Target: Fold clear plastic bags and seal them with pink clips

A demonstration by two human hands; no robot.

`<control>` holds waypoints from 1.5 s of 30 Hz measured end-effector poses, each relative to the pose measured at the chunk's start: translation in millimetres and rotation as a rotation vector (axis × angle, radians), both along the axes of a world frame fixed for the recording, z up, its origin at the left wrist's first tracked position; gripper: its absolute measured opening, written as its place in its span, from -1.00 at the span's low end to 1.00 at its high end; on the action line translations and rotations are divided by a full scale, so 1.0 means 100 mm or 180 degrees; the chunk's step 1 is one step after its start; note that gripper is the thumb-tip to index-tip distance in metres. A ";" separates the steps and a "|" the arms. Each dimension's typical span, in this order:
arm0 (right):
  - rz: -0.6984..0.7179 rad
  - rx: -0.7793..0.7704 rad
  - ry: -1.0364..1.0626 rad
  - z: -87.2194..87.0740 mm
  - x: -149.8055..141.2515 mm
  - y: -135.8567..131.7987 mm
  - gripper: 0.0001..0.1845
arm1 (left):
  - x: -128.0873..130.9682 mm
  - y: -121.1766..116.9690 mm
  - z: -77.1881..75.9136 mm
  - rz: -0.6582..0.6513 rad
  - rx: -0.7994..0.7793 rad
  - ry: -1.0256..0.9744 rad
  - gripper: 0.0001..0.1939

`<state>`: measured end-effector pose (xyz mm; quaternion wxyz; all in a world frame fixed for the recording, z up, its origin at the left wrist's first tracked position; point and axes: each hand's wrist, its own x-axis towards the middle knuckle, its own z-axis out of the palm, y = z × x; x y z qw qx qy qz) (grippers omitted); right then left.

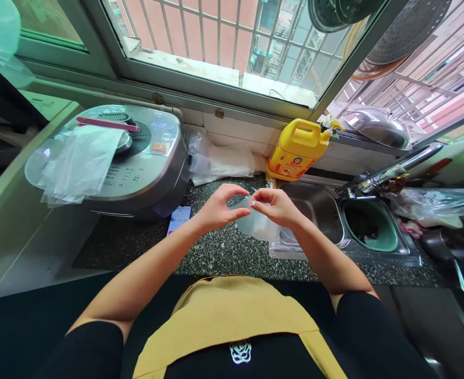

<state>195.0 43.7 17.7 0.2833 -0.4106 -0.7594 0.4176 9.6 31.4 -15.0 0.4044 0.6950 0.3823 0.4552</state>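
Note:
Over the dark speckled countertop (220, 258), a small translucent plastic bag (260, 227) hangs from my right hand (274, 206). The right thumb and fingers pinch the top edge of the bag, and something whitish shows through its lower part. My left hand (221, 206) is just left of it, thumb and fingers apart in a C shape, with the tips close to the bag's edge. Between and behind the hands are small teal bits, too small to name.
On the left, a rice cooker (164, 171) carries plastic bags (84, 166) and a pink-handled tool (108, 124). A phone (180, 218) lies beside it. More bags (228, 160) lie by the wall. A yellow jug (297, 150) stands behind the sink (326, 223), which holds a green basin (392, 243).

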 end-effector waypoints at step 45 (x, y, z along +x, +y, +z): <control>0.0974 0.1555 -0.0166 -0.23 0.18 0.20 -0.93 | -0.66 0.10 0.17 0.0283 -0.0713 -0.0344 -0.67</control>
